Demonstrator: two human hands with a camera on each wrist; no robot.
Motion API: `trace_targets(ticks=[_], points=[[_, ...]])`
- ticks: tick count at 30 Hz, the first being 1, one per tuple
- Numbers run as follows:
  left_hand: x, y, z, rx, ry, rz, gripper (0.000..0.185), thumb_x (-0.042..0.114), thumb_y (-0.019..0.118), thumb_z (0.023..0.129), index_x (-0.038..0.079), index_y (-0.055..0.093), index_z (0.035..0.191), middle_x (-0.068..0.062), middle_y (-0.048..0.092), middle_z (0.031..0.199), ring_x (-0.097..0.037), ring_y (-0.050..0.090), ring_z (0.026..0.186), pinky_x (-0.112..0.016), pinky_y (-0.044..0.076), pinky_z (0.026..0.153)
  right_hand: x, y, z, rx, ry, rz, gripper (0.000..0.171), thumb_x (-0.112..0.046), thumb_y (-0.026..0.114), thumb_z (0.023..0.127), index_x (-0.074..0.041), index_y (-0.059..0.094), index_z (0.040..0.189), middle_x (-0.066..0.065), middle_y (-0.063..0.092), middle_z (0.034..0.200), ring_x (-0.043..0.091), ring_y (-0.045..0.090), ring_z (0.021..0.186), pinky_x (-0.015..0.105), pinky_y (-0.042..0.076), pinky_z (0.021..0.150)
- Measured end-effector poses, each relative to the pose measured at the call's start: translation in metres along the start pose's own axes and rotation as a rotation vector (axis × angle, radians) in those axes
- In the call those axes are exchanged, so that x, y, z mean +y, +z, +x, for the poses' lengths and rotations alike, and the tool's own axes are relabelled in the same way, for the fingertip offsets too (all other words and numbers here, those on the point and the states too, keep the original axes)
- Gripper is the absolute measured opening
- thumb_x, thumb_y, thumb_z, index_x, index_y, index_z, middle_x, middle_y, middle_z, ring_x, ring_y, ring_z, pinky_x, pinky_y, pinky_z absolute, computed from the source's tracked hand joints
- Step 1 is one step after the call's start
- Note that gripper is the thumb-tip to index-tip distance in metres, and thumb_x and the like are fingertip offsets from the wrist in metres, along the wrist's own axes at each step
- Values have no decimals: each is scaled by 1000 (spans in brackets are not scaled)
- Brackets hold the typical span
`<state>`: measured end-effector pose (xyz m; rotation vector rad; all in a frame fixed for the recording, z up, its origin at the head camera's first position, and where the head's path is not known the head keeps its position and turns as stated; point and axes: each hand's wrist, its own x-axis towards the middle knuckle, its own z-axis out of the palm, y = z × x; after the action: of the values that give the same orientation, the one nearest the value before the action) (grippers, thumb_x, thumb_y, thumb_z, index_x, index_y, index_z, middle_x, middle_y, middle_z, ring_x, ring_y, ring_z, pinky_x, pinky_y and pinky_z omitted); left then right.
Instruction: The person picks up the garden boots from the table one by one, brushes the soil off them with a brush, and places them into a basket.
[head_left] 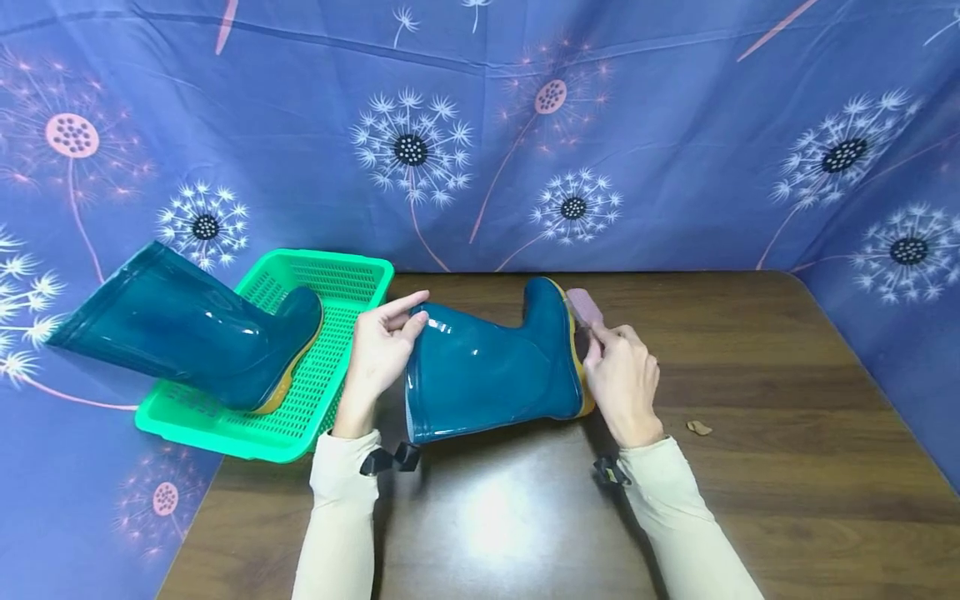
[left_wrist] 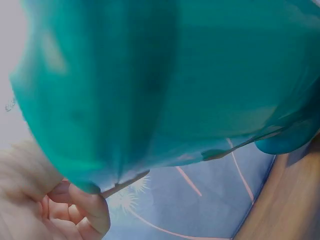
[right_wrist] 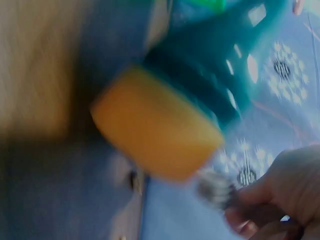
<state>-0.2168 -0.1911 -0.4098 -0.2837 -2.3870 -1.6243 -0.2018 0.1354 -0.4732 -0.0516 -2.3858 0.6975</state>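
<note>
A glossy teal rubber boot (head_left: 487,367) with a yellow sole (head_left: 581,375) lies sideways over the table, its sole facing right. My left hand (head_left: 377,346) pinches the rim of its shaft between thumb and fingers, as the left wrist view shows at the boot's edge. In my right hand (head_left: 626,375) is the handle of a small pinkish brush (head_left: 583,307). The brush head is at the sole, near the toe; whether the bristles touch it I cannot tell. The right wrist view is blurred, with the sole (right_wrist: 155,125) close to the brush (right_wrist: 215,189).
A second teal boot (head_left: 187,333) leans in a green plastic basket (head_left: 273,446) at the left, its shaft jutting past the basket's side. A small brown crumb (head_left: 699,427) lies on the wooden table (head_left: 787,500) at the right. Blue dandelion-print cloth (head_left: 660,167) hangs behind.
</note>
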Motion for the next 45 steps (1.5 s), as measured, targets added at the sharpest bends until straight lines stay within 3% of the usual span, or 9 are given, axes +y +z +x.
trace_targets(ticks=[4, 8, 12, 19, 23, 28, 34, 39, 45], points=[[3, -4, -2, 21, 4, 11, 33, 15, 68, 105, 18, 74, 138, 6, 41, 53, -11, 31, 44, -25, 22, 45, 1, -5, 2, 47, 11, 25, 22, -12, 69, 100, -4, 83, 115, 21, 78, 100, 49, 73, 79, 63, 52, 63], [6, -6, -3, 41, 0, 3, 33, 14, 69, 105, 18, 74, 137, 6, 47, 55, -10, 34, 44, -25, 24, 45, -9, 0, 1, -38, -108, 169, 23, -16, 71, 102, -8, 82, 121, 15, 79, 102, 35, 74, 77, 54, 55, 64], [10, -3, -4, 17, 8, -12, 34, 15, 69, 105, 17, 73, 138, 6, 46, 56, -11, 34, 45, -25, 24, 46, -6, 3, -1, -68, -110, 136, 23, -17, 71, 101, -12, 83, 120, 13, 79, 102, 36, 74, 75, 54, 54, 62], [14, 0, -4, 15, 34, -39, 32, 16, 69, 104, 15, 75, 136, 9, 49, 56, -7, 31, 45, -23, 22, 47, 22, -27, 11, 21, 161, 53, 25, -19, 67, 102, -12, 82, 122, 17, 80, 108, 51, 73, 92, 64, 51, 73], [18, -1, -6, 23, 40, -59, 31, 16, 70, 103, 15, 76, 134, 10, 52, 57, -7, 31, 44, -24, 22, 46, 47, -48, 16, 38, 267, 147, 29, -25, 66, 104, -14, 79, 128, 9, 83, 103, 31, 76, 85, 48, 52, 75], [28, 2, -6, 0, 29, -38, 30, 18, 71, 103, 16, 77, 132, 10, 51, 56, -7, 31, 44, -25, 22, 45, 96, -76, 8, 64, 523, 462, 35, -28, 64, 107, -12, 73, 137, -26, 75, 80, -9, 54, 61, 14, 43, 54], [61, -3, 14, -94, 96, 173, 31, 20, 70, 102, 23, 78, 131, 7, 48, 55, -11, 31, 46, -28, 22, 46, 139, -100, -12, 159, 828, 791, 39, -25, 65, 107, -12, 68, 144, -21, 75, 75, 0, 37, 41, 16, 34, 37], [93, -10, 33, -228, 142, 408, 31, 25, 68, 102, 26, 77, 132, 7, 49, 54, -16, 37, 47, -30, 25, 49, 148, -102, -22, 164, 879, 857, 36, -24, 66, 107, -15, 71, 141, -16, 75, 75, 1, 40, 41, 16, 35, 38], [117, 0, 53, -332, 196, 523, 34, 29, 66, 102, 26, 76, 134, 5, 42, 49, -15, 37, 45, -28, 23, 49, 153, -101, -25, 195, 885, 902, 30, -22, 67, 106, -19, 76, 134, -14, 75, 75, 1, 40, 43, 16, 36, 37]])
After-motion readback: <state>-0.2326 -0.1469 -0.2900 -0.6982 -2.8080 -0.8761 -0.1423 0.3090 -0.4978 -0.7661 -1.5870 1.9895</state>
